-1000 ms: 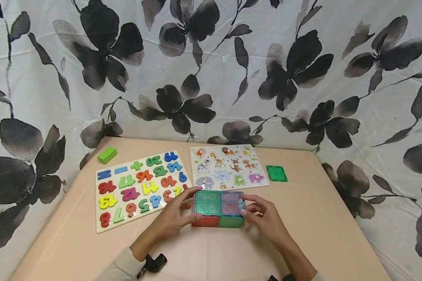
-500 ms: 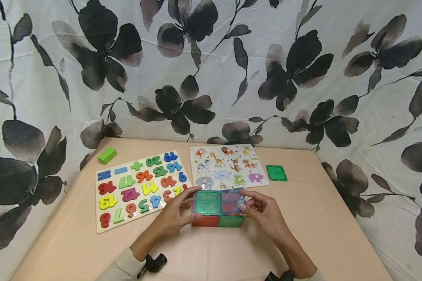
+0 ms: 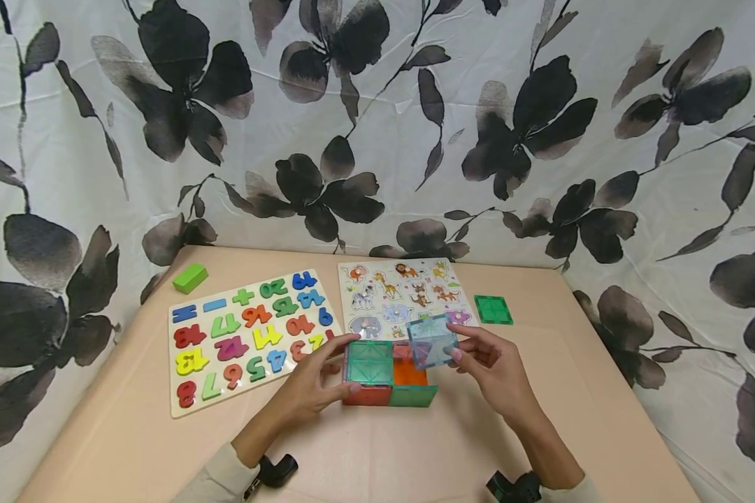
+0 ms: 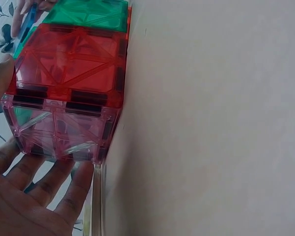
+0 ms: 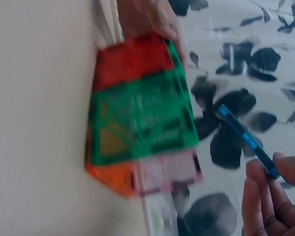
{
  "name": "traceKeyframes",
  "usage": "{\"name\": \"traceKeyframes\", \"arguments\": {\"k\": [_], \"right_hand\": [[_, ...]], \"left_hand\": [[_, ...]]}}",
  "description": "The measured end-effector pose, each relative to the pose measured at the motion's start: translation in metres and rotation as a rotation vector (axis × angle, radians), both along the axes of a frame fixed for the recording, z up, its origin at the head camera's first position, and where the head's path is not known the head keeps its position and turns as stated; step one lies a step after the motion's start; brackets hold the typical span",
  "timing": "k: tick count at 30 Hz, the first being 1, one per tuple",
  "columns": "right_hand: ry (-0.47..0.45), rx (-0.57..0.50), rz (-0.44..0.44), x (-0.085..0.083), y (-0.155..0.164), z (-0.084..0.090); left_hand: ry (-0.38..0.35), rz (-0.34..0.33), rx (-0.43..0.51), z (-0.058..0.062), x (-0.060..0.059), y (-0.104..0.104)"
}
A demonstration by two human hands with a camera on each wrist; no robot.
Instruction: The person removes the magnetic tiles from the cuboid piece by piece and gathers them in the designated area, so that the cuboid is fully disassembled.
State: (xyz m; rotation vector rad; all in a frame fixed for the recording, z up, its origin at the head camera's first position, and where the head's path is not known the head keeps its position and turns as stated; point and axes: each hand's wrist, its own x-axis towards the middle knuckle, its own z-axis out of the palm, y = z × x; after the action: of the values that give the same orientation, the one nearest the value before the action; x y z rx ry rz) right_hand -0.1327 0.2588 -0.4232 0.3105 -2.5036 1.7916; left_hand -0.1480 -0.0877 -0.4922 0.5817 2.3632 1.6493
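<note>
Above box (image 3: 386, 381), fingers (image 3: 459, 356) pinching tile (image 3: 432, 341)

Your right hand (image 3: 500, 370) has lifted the blue tile (image 3: 432, 341) off the box (image 3: 386, 377), pinching it tilted above the right half, whose orange inside now shows.

From my remote seat this reads as a play corner staged for recording, likely in a home. A beige table (image 3: 541, 419) stands against a hung white sheet printed with black flowers (image 3: 541, 126). On it lie children's toys: a wooden number puzzle (image 3: 245, 335), an animal peg puzzle (image 3: 403, 290), a box of magnetic tiles (image 3: 384, 377) and a green block (image 3: 190, 277).
</note>
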Motion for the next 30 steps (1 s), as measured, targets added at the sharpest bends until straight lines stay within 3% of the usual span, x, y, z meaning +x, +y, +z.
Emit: {"name": "traceKeyframes", "arguments": {"k": [13,18,30], "right_hand": [[0.021,0.068,-0.197,-0.043,0.085,-0.013],[-0.001,0.02,-0.268,-0.059,0.122,-0.023],[-0.215,0.095,-0.448,-0.092,0.192,-0.046]], "left_hand": [[0.009,-0.014,0.012,-0.002,0.0,-0.001],[0.01,-0.008,0.001,-0.002,0.0,-0.001],[0.016,-0.005,-0.004,-0.003,0.001,-0.001]]}}
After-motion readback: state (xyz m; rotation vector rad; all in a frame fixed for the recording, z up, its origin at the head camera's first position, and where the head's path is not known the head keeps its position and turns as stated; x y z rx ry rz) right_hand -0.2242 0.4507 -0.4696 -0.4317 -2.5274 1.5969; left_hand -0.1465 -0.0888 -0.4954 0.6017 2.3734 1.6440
